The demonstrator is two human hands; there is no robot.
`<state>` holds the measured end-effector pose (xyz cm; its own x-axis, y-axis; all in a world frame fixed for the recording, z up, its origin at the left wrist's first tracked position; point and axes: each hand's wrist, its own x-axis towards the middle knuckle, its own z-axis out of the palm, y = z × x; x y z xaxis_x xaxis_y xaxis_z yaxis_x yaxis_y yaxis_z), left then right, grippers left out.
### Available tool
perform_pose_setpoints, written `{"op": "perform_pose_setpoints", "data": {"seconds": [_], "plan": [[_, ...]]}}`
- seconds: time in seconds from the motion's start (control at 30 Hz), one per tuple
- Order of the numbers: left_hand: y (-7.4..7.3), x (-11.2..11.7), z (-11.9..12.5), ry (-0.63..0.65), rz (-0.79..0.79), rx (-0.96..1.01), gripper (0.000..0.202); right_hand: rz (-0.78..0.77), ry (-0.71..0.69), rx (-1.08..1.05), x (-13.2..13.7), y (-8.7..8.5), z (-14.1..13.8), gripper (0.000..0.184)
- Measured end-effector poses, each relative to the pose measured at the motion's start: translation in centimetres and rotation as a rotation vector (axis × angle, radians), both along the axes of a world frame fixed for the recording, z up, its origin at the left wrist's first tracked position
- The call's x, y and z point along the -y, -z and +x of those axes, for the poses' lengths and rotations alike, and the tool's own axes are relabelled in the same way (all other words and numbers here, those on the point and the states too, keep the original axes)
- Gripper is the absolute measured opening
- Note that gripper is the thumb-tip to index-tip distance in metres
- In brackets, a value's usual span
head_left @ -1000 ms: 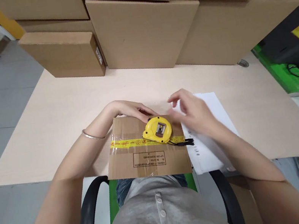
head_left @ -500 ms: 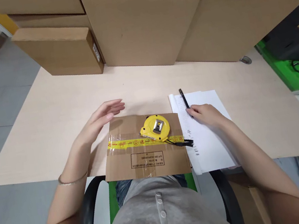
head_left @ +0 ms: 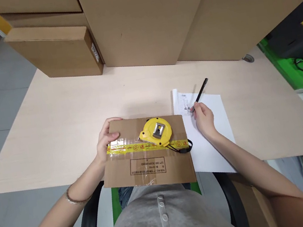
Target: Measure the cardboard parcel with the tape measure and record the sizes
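My left hand (head_left: 106,139) grips the far left corner of a taped cardboard box (head_left: 148,172), thumb on top and fingers along its side. On the box lies a yellow tape measure (head_left: 160,131), its metal clip facing up and a black wrist strap (head_left: 185,148) trailing right. My right hand (head_left: 204,118) is closed around a black pen (head_left: 202,89), the pen's upper end leaning away to the right. Under that hand is a white sheet of paper (head_left: 213,153) with rows of small writing near its far left edge, where the page curls.
Large cardboard boxes (head_left: 142,25) stand stacked along the far side of the pale table (head_left: 53,119). A flatter box (head_left: 52,49) leans there at the left. A green crate (head_left: 293,69) with dark equipment sits to the right. Chair arms flank my body.
My left hand has come down and taken hold of the box's corner. My right hand has turned the pen upright from lying flat in it, tipping it to the right over the written rows.
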<state>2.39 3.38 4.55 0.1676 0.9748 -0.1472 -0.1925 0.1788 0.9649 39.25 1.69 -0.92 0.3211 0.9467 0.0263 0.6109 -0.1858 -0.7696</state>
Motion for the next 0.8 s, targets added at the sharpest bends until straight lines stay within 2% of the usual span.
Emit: {"op": "perform_pose_setpoints", "data": {"seconds": [0.1, 0.23, 0.4, 0.57, 0.7, 0.8], "plan": [[0.4, 0.0, -0.3, -0.045, -0.014, 0.047, 0.040, 0.092, 0.136, -0.119, -0.2, 0.0, -0.6, 0.047], [0.5, 0.2, -0.2, -0.051, -0.033, 0.089, 0.041, 0.134, 0.133, -0.278, -0.5, -0.1, -0.9, 0.047], [0.1, 0.2, 0.4, -0.042, 0.013, 0.037, 0.040, 0.044, -0.040, -0.400, -1.0, -1.1, 0.3, 0.051], [-0.5, 0.2, 1.1, -0.019, 0.019, -0.010, 0.040, -0.118, -0.241, -0.383, -1.8, -2.8, 3.0, 0.049], [-0.8, 0.1, 1.3, -0.008, 0.033, -0.014, 0.040, -0.147, -0.274, -0.336, -2.3, -2.8, 3.9, 0.048], [-0.5, -0.6, 1.0, 0.031, 0.125, -0.056, 0.036, -0.156, -0.269, -0.313, -2.2, -2.1, 3.9, 0.046]]}}
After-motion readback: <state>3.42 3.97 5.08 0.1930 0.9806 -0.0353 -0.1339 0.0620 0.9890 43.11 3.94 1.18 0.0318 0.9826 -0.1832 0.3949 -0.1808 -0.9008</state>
